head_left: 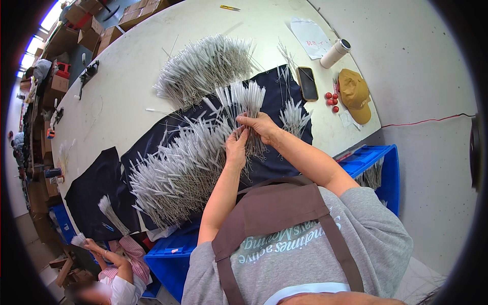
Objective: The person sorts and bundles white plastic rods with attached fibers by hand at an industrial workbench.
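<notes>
Both hands meet over the dark cloth (274, 99) near the middle of the table. My right hand (260, 127) is closed round a bundle of straw brushes (251, 96), with white bristle heads pointing away from me and thin wire stems hanging below. My left hand (237, 146) is pinched against the stems of the same bundle, its fingertips partly hidden. Just left of them spreads a large pile of straw brushes (178, 173). Another big heap (206, 66) lies beyond the cloth, and a small bunch (295, 118) rests to the right.
At right are a phone (307, 84), a white bottle (335, 53), a tan cap (354, 96), red balls (332, 98) and paper (310, 38). Blue crates (175, 262) stand by the near table edge. At lower left, a co-worker's hand (93, 246) holds brushes.
</notes>
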Motion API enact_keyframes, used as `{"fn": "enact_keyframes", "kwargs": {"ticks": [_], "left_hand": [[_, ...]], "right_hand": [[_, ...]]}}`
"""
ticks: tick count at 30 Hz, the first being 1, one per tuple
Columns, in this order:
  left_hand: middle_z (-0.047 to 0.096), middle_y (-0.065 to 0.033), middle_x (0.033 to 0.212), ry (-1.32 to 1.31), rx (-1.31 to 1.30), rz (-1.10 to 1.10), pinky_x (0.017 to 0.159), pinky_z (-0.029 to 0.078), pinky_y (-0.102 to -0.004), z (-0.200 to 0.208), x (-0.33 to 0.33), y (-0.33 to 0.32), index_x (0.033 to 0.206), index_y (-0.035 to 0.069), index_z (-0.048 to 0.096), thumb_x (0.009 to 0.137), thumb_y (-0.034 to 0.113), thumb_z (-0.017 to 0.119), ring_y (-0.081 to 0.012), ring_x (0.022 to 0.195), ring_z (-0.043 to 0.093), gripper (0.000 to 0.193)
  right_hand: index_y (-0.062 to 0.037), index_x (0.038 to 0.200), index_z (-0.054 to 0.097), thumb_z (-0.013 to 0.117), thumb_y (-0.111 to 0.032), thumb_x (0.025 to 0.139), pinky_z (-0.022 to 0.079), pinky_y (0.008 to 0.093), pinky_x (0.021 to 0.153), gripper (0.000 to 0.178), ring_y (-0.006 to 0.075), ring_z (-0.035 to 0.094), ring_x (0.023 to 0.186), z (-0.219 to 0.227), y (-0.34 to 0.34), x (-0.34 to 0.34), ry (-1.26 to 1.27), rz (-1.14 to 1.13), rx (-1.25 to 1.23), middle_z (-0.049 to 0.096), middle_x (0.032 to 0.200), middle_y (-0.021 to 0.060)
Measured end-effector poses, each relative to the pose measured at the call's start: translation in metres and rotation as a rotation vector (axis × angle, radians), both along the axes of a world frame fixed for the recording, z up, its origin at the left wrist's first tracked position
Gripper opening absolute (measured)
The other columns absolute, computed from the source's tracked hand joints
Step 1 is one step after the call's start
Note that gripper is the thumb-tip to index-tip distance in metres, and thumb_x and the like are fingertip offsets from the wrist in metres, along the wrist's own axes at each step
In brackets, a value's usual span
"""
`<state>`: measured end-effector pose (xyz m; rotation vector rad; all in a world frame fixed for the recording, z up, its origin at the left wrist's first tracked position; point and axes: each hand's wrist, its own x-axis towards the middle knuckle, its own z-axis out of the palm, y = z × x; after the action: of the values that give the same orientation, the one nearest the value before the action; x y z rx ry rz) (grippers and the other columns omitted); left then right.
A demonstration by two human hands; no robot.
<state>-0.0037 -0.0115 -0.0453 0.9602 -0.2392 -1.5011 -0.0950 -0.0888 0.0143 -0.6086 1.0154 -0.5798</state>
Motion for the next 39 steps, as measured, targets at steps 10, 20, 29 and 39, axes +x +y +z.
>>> {"fn": "enact_keyframes", "kwargs": {"ticks": [10, 20, 29, 39], "left_hand": [[0.059, -0.0049, 0.098, 0.163, -0.028, -0.095, 0.075, 0.049, -0.0281, -0.002, 0.005, -0.002, 0.105, 0.003, 0.053, 0.088, 0.027, 0.049, -0.0138, 0.085, 0.057, 0.030], [0.061, -0.0034, 0.091, 0.008, -0.017, -0.081, 0.068, 0.049, -0.0246, -0.017, 0.003, -0.006, 0.100, 0.004, 0.054, 0.086, 0.020, 0.054, -0.0111, 0.078, 0.058, 0.021], [0.060, -0.0031, 0.094, 0.001, -0.005, -0.098, 0.073, 0.046, -0.0246, -0.008, 0.002, -0.005, 0.102, 0.002, 0.054, 0.087, 0.020, 0.053, -0.0104, 0.081, 0.056, 0.023], [0.059, -0.0034, 0.096, -0.050, -0.017, -0.099, 0.075, 0.044, -0.0238, -0.008, 0.000, -0.006, 0.105, 0.001, 0.054, 0.088, 0.028, 0.050, -0.0101, 0.085, 0.055, 0.032]], "right_hand": [[-0.0058, 0.087, 0.057, 0.067, -0.015, 0.076, 0.049, 0.0267, 0.062, 0.018, 0.0127, 0.058, 0.073, -0.008, -0.004, -0.007, -0.101, -0.067, 0.084, 0.060, 0.083, 0.0047], [-0.0056, 0.083, 0.055, 0.068, -0.012, 0.074, 0.049, 0.0253, 0.055, 0.017, 0.0119, 0.058, 0.063, -0.009, -0.003, -0.004, -0.033, -0.076, 0.041, 0.058, 0.072, 0.0023], [-0.0049, 0.086, 0.055, 0.067, -0.011, 0.076, 0.049, 0.0266, 0.059, 0.017, 0.0127, 0.058, 0.067, -0.012, -0.005, -0.005, 0.010, -0.081, 0.024, 0.059, 0.078, 0.0046], [-0.0052, 0.085, 0.056, 0.065, -0.013, 0.077, 0.048, 0.0268, 0.055, 0.014, 0.0123, 0.057, 0.065, -0.020, -0.003, -0.012, -0.060, -0.141, 0.071, 0.057, 0.074, 0.0032]]}}
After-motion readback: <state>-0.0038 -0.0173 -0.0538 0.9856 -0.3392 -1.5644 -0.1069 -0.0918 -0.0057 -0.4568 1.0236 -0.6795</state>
